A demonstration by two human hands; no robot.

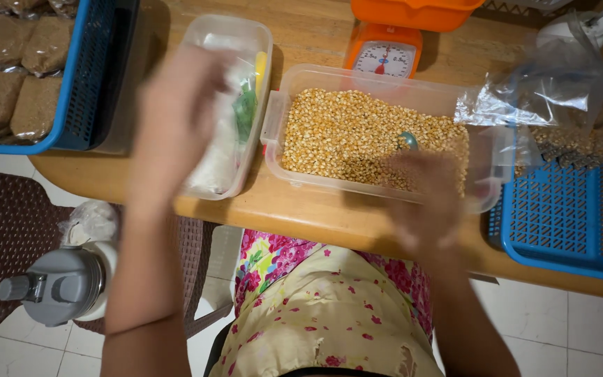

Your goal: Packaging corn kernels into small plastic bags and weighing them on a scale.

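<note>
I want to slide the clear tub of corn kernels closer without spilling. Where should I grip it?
Grip the clear tub by its two short ends, coming from the sides: a latch flap sticks out on the left end. It lies flat, open-topped and full of kernels, so keep it level.

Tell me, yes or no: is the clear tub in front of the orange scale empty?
No, the clear tub is filled with yellow corn kernels, and the right hand hovers, blurred, over its near edge.

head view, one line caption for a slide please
Seated person's blurred left hand reaches over a clear tub of bags, right hand over a clear tub of corn kernels.
</note>
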